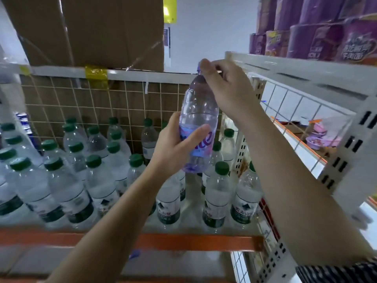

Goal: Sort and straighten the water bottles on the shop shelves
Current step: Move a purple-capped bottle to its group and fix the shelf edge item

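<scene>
Two hands were on one odd bottle at the moment of inspection. Largest first: the shelf (183,240) carried, behind its orange front rail, several rows of green-capped bottles (71,193). Most stood upright; those at the far left appeared to lean, though the wide lens may account for that. A cardboard box (91,31) sat on the level above them.

You held the purple bottle (199,111) in the air, roughly upright with a slight tilt, above the right-hand end of those rows and clear of the bottles below it. It did not match the stock beneath, so I judge it was being sorted out, not straightened.

Your left hand (173,148) was wrapped round the lower body at the label, thumb across the front. Your right hand (226,88) pinched the top at the purple cap (199,68), fingers curled over it.

Handling, as a judgement only:
- The fill level could not be read with certainty. If full, the bottle would be weighty for its size.
- The thin clear wall would likely give under a hard squeeze.
- The glossy label looked smooth and possibly slippery.
- The cap and neck are the stiff parts, but they offer little surface to grip.

The sounder hold was the one you had: the weight carried at the labelled waist, the cap used only to steer. The small base would need a level gap to stand in.
</scene>
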Demonstrator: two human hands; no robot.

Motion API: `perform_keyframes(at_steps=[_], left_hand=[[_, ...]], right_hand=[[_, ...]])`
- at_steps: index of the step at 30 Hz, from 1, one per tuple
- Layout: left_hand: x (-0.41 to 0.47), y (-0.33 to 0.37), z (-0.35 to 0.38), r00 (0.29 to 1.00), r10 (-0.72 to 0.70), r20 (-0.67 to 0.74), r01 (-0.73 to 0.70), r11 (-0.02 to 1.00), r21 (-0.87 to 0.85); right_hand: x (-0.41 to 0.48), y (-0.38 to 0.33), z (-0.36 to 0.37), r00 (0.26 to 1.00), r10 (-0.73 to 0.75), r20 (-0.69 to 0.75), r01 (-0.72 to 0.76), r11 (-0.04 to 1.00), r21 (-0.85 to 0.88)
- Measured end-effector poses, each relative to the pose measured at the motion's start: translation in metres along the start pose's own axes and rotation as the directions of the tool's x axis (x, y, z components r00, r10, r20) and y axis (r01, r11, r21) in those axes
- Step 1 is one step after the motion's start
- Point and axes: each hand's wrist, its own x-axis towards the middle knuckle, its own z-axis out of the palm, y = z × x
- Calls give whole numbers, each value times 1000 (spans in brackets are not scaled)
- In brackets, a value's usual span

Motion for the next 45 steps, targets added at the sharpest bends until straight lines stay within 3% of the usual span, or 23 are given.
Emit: perform_keyframes(at_steps=[5,13,18,21,25,28,33,39,45], left_hand=[[-33,2,-21,992,-105,-74,91,980,-176],[-109,-22,-97,991,-135,-24,133,987,-88],[-180,-57,-198,952,-242,-189,272,951,149],[-233,-82,-272,908,-255,-333,368,865,340],[-289,-96,-354,886,-235,-399,432,729,531],[-335,-100,-420,826,-244,-508,540,599,591],[-396,-112,-487,658,-315,-684,742,427,516],[-421,-141,-554,538,-349,-767,834,351,425],[-408,-180,-641,488,-297,-821,865,290,409]], right_hand=[[-47,-4,40,970,25,240,-112,927,358],[-108,-38,121,982,-57,178,-57,816,575],[-152,-66,210,944,-56,325,-153,800,580],[-181,-91,275,908,-47,417,-217,798,562],[-215,-121,350,873,-35,486,-296,754,586],[-236,-155,417,823,-67,564,-350,722,596],[-249,-204,497,734,-84,674,-430,711,556],[-244,-242,588,684,-141,716,-418,728,543],[-217,-274,684,648,-250,719,-416,675,610]])
